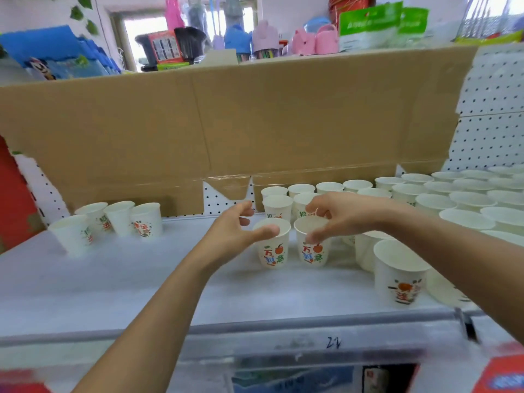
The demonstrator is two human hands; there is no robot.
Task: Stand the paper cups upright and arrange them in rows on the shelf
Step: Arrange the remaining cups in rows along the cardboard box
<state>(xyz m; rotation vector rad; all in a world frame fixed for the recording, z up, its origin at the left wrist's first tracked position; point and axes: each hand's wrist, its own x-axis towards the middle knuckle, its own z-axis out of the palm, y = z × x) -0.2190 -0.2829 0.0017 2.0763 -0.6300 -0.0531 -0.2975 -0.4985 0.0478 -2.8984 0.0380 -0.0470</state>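
Cups first: the two printed ones at the middle of the shelf (127, 285) stand upright side by side, just apart, at the left end of the filled part. My right hand (340, 214) reaches over the right front cup (313, 252), thumb down its near wall and fingers curled over the far rim, so I have it in a pinch. My left hand (235, 225) is half open in a C around the left front cup (272, 252). The thumb lies at the rim and the fingers curve just beside it, but I cannot tell whether it really has hold.

Behind these two and away to the right, the rows of cups (459, 197) stand mouth up, rim close to rim, out to the edge of view. The cup nearest me (399, 276) stands at the front right, and something pale beside it is too blurred to make out.

Well apart on the left, four loose cups (119, 219) stand bunched near the cardboard (226, 123) that lines the back.

I judge the job past halfway. The right side looks arranged. What is left is to line up the pair under my hands, bring the four over, and carry the rows into the bare left stretch.
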